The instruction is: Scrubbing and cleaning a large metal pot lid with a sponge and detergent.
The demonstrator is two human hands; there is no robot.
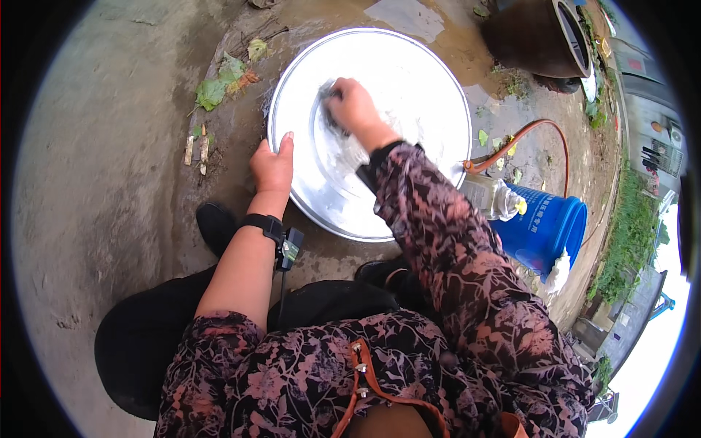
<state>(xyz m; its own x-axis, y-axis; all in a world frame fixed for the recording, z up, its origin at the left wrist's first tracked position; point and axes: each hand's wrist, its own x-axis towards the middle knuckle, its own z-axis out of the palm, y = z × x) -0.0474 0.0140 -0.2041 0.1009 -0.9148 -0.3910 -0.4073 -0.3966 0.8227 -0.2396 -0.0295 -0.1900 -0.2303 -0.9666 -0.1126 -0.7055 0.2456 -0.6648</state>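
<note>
A large round, shiny metal tray or lid (432, 104) is on the wet ground in front of me. My left hand (274, 168) holds its left rim, with the thumb lying over the edge. Over the upper middle of the metal, my right hand (356, 109) is closed around a dark grey scouring pad (333, 121), pressed against the surface. Blur hides the pad's exact material, and the hand covers part of it. Whitish, streaky marks show on the metal around the pad.
A blue plastic bucket (539, 224) bearing writing stands at the right, beside a clear bottle (479, 192) with a yellow tip. A reddish-brown hose (553, 128) curves behind them. Farther back sits a dark brown pot (528, 38). Fallen leaves (219, 85) lie at the left.
</note>
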